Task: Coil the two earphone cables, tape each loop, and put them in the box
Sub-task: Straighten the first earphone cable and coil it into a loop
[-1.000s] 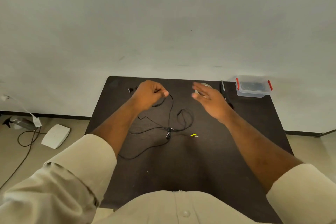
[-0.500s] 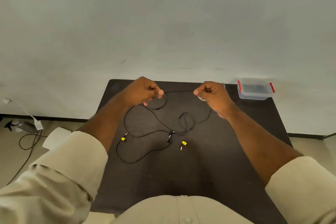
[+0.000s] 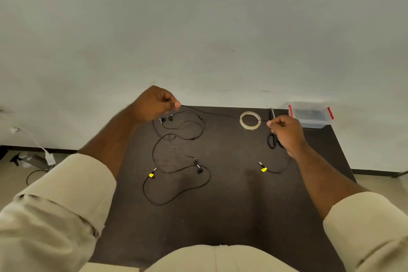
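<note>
Pinching one earphone cable (image 3: 223,114) between thumb and curled fingers, my left hand (image 3: 155,104) hovers above the far left part of the dark table (image 3: 231,216), while my right hand (image 3: 286,131) pinches the same cable farther along, near the far right side. Between my two hands the cable runs as a thin, nearly straight black line, passing over the roll of clear tape (image 3: 250,120) that lies flat on the table. From my right hand the cable drops behind my wrist and curves back toward me, ending in a plug with a yellow tag (image 3: 263,169) that rests on the table. From my left hand its other end falls in loose loops to the table, with its earbuds (image 3: 166,119) lying just beneath my left fingers.

My hands are well apart, each one closed on the cable.

A second earphone cable (image 3: 176,183) lies uncoiled on the table nearer to me, left of centre, in a wide open loop; its own yellow-tagged plug (image 3: 151,174) sits at the left of the loop and its earbuds (image 3: 198,166) near the middle. Neither cable is coiled or taped.

Black-handled scissors (image 3: 272,140) lie partly hidden under my right hand. At the far right corner stands the clear plastic box (image 3: 310,115) with red clips, its lid on.

My cream sleeves (image 3: 66,194) are rolled back to the forearms.
</note>
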`<state>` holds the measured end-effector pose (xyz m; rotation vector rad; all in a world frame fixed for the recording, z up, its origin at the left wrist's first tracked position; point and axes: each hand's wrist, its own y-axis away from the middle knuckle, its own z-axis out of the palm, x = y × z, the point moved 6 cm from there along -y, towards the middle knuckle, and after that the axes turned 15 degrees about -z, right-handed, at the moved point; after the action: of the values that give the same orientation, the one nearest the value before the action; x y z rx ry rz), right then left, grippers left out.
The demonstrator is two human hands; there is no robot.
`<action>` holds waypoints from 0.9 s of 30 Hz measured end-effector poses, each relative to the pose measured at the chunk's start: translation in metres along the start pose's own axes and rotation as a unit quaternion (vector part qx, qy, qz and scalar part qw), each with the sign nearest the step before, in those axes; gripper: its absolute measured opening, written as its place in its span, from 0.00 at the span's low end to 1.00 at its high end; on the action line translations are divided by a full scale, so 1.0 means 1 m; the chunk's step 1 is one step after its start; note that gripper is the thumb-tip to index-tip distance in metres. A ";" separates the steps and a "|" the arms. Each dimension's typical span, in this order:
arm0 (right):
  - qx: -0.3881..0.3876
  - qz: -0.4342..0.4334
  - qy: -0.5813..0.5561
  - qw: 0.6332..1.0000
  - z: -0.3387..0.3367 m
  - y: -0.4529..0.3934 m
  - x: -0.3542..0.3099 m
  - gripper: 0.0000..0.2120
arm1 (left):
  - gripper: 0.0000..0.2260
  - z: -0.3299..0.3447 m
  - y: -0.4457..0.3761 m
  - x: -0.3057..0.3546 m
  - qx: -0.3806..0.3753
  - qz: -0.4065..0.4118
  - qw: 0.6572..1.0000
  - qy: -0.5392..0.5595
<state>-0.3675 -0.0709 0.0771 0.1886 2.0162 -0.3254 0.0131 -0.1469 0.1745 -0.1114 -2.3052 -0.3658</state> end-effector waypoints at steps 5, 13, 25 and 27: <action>-0.094 -0.009 0.070 0.993 0.029 0.007 -0.013 0.31 | 0.09 0.031 -0.001 0.013 -0.011 0.010 1.000 -0.013; -0.217 -0.068 -0.253 0.941 0.113 0.013 -0.121 0.09 | 0.08 0.066 -0.003 0.047 -0.048 0.024 0.998 -0.033; -0.063 -0.123 -0.047 0.989 0.010 -0.019 -0.082 0.05 | 0.09 0.011 0.003 0.031 -0.066 0.009 0.998 0.004; -0.090 -0.126 0.001 0.988 0.012 -0.019 -0.079 0.03 | 0.07 0.020 0.003 0.036 -0.076 0.015 0.997 -0.010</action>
<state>-0.3272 -0.0923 0.1458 -0.1800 2.0623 -0.2977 -0.0257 -0.1390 0.1882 -0.2249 -2.2906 -0.5266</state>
